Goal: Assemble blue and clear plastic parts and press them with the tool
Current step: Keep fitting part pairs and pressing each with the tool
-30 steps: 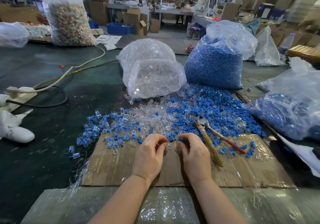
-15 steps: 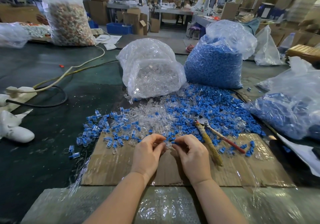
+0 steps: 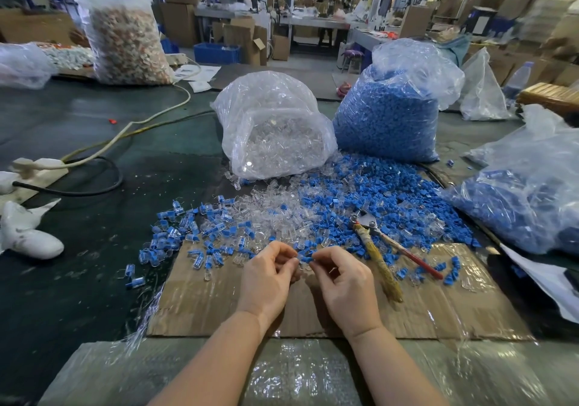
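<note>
L hand (image 3: 266,280) & R hand (image 3: 346,283) fingers pinch small blue plastic part (image 3: 306,260) over taped cardboard (image 3: 438,308).

1. The cardboard sheet (image 3: 313,305) at 6 o'clock is matt brown, with glossy tape wrinkled across it.
2. The loose blue parts (image 3: 391,192) at 1 o'clock look like opaque, smooth plastic.
3. The loose clear parts (image 3: 275,208) at 12 o'clock are transparent plastic that glints.
4. The tool (image 3: 379,249) at 3 o'clock has bare grey metal jaws, one handle wrapped in rough, frayed yellowish binding, the other in smooth red coating.
5. The bag of clear parts (image 3: 272,123) and the bag of blue parts (image 3: 394,92), towards 12 o'clock, are thin, shiny, crinkled film.
6. The table top (image 3: 94,249) at 9 o'clock is dark green, scuffed and matt.
</note>
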Tool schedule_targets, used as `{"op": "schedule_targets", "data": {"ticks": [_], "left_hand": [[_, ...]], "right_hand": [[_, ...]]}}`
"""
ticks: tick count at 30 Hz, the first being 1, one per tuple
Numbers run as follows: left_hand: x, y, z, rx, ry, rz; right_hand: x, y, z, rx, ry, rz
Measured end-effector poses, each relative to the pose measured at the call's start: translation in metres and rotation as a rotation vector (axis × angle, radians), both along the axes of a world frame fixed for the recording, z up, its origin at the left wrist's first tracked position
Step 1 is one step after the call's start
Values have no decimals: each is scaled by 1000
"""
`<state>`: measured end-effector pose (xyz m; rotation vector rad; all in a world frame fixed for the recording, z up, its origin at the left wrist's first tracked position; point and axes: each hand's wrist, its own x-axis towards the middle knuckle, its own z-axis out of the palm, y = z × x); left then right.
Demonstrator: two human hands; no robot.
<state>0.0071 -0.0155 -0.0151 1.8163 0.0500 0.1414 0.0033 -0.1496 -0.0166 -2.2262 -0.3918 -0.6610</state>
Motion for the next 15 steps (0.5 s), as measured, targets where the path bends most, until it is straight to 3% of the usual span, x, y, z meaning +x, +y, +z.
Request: {"op": "schedule_targets", "data": {"ticks": [15], "left_hand": [[-3, 2, 3, 67, -4, -98]], "right_hand": [[-2, 1, -2, -132, -51, -31]]}}
